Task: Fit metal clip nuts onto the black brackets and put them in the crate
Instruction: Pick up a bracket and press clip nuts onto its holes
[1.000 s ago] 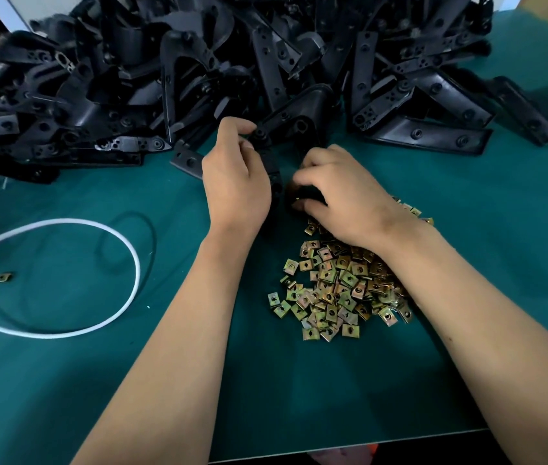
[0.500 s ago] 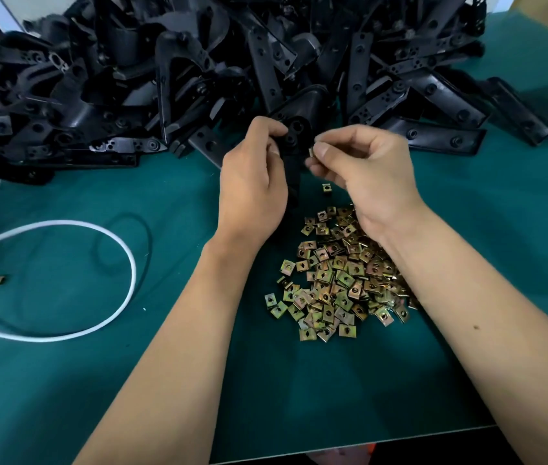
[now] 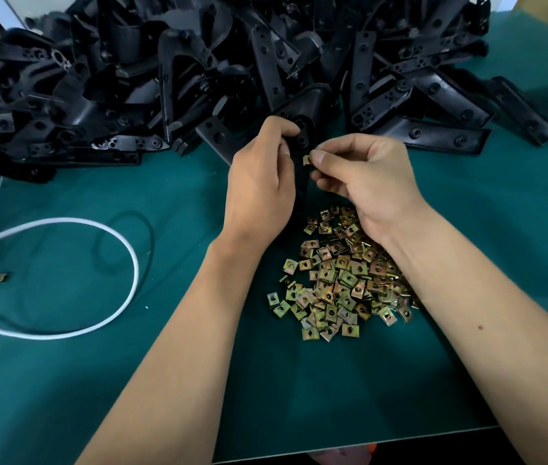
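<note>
Pinching a clip nut (image 3: 306, 160) in your right hand (image 3: 371, 182), you've brought it against the bracket (image 3: 302, 169) your left hand (image 3: 259, 182) grips, above the nut pile (image 3: 339, 276); no legible writing.

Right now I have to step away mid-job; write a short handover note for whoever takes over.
Left hand grips a black plastic bracket upright above the green mat.
Right hand pinches one brass-coloured metal clip nut at the bracket's edge; not visibly seated.
Loose clip nut heap under the right wrist; unfitted bracket pile behind.
Left: seat the nut, crate it; no crate in view.
</note>
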### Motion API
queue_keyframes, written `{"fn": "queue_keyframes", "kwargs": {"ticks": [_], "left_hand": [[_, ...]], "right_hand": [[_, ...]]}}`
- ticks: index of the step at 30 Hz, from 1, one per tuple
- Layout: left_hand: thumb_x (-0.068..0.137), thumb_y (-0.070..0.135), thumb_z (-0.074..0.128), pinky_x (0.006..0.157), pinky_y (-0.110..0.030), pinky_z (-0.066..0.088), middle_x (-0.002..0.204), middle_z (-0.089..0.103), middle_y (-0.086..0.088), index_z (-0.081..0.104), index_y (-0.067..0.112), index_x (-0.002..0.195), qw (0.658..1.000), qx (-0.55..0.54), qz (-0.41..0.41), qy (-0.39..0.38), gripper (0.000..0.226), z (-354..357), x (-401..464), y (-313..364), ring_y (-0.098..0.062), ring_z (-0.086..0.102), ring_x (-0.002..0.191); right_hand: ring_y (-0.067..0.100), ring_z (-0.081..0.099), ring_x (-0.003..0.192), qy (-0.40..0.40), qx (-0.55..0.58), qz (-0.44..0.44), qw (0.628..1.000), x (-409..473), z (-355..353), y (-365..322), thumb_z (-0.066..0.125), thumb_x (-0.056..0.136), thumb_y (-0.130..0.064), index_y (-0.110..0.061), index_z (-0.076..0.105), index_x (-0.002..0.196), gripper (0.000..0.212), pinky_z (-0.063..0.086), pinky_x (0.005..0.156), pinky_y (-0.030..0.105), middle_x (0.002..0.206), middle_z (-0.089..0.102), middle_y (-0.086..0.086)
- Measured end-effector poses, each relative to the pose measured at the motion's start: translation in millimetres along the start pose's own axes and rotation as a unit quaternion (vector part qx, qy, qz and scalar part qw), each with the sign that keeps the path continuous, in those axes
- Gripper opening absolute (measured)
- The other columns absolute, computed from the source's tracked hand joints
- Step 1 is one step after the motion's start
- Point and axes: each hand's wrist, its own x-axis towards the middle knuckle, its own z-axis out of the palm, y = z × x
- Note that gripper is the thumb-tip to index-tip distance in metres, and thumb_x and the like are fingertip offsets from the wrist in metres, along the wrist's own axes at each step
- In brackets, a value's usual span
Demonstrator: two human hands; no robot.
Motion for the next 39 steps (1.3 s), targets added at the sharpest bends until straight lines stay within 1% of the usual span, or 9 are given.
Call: {"fn": "queue_keyframes", "kwargs": {"ticks": [2,6,15,18,23,28,31,36,39], "left_hand": [[0.099,0.004,0.044,0.063,-0.036,0.045,0.079,0.058,0.005,0.060,0.008,0.117,1.000,-0.001,0.004,-0.003,0.024,0.8,-0.5,0.9,-0.015,0.053,0.070],[0.099,0.004,0.044,0.061,-0.033,0.043,0.079,0.057,0.005,0.059,0.009,0.118,1.000,0.006,-0.007,0.002,0.025,1.4,-0.8,0.1,-0.014,0.051,0.068],[0.097,0.003,0.044,0.064,-0.043,0.046,0.077,0.058,-0.002,0.058,0.007,0.116,1.000,0.017,-0.004,0.007,0.024,0.9,-1.4,2.6,-0.021,0.053,0.071],[0.098,0.002,0.043,0.064,-0.041,0.046,0.080,0.060,-0.001,0.059,0.007,0.116,1.000,0.017,-0.009,0.011,0.025,2.0,-1.9,4.4,-0.020,0.054,0.072],[0.100,0.002,0.042,0.066,-0.037,0.049,0.090,0.065,0.000,0.062,0.006,0.115,1.000,0.013,-0.008,0.002,0.024,7.4,-3.4,10.9,-0.018,0.058,0.077],[0.097,0.002,0.043,0.063,-0.038,0.048,0.088,0.065,0.000,0.061,0.006,0.111,1.000,0.022,-0.008,0.010,0.024,10.0,-3.6,13.2,-0.019,0.058,0.075],[0.097,0.003,0.043,0.062,-0.036,0.047,0.087,0.064,0.002,0.061,0.007,0.111,1.000,0.022,-0.005,0.013,0.023,10.8,-3.1,13.7,-0.017,0.057,0.075],[0.098,0.004,0.040,0.059,-0.030,0.037,0.079,0.056,0.003,0.060,0.008,0.114,0.998,0.026,-0.041,0.027,0.026,9.4,-3.5,6.4,-0.014,0.049,0.067],[0.098,0.003,0.038,0.060,-0.028,0.032,0.078,0.053,0.005,0.058,0.007,0.117,0.995,0.022,-0.085,0.041,0.028,6.5,-2.6,1.5,-0.009,0.044,0.064]], "right_hand": [[0.017,0.070,0.067,0.007,0.001,-0.003,1.000,0.7,0.1,1.5,0.078,0.086,0.002,-0.005,0.075,0.086,0.008,0.056,0.063,0.024,0.077,0.074,0.008],[0.018,0.072,0.069,0.023,0.004,-0.005,1.000,2.9,-2.2,3.1,0.077,0.086,0.002,-0.004,0.074,0.088,0.008,0.056,0.066,0.025,0.076,0.075,0.006],[0.017,0.069,0.065,0.015,0.006,0.009,1.000,0.7,0.0,2.5,0.078,0.085,0.004,-0.005,0.072,0.084,0.010,0.056,0.062,0.024,0.077,0.073,0.009],[0.016,0.069,0.066,-0.006,-0.011,0.013,1.000,0.1,-0.5,-0.2,0.078,0.085,0.004,-0.006,0.070,0.085,0.014,0.055,0.061,0.024,0.080,0.073,0.011],[0.015,0.067,0.061,-0.031,-0.048,0.001,0.998,0.8,-5.6,-4.2,0.081,0.082,0.004,-0.010,0.061,0.086,0.025,0.053,0.056,0.023,0.070,0.070,0.005],[0.010,0.058,0.049,-0.025,-0.080,-0.015,0.996,2.7,-8.1,-1.4,0.085,0.080,-0.004,-0.012,0.061,0.086,0.026,0.043,0.045,0.020,0.059,0.066,-0.004],[0.011,0.059,0.049,-0.027,-0.090,-0.023,0.995,3.2,-9.3,-1.0,0.085,0.080,-0.005,-0.012,0.065,0.086,0.021,0.042,0.044,0.020,0.063,0.068,-0.002],[0.021,0.069,0.057,-0.043,-0.109,-0.049,0.992,5.2,-10.3,-5.0,0.071,0.096,-0.014,-0.005,0.071,0.106,0.013,0.044,0.044,0.025,0.084,0.078,0.008],[0.016,0.066,0.054,0.006,-0.236,-0.082,0.968,12.1,-22.3,-7.3,0.062,0.102,-0.019,-0.017,0.073,0.100,0.011,0.044,0.047,0.024,0.083,0.078,0.002]]}}
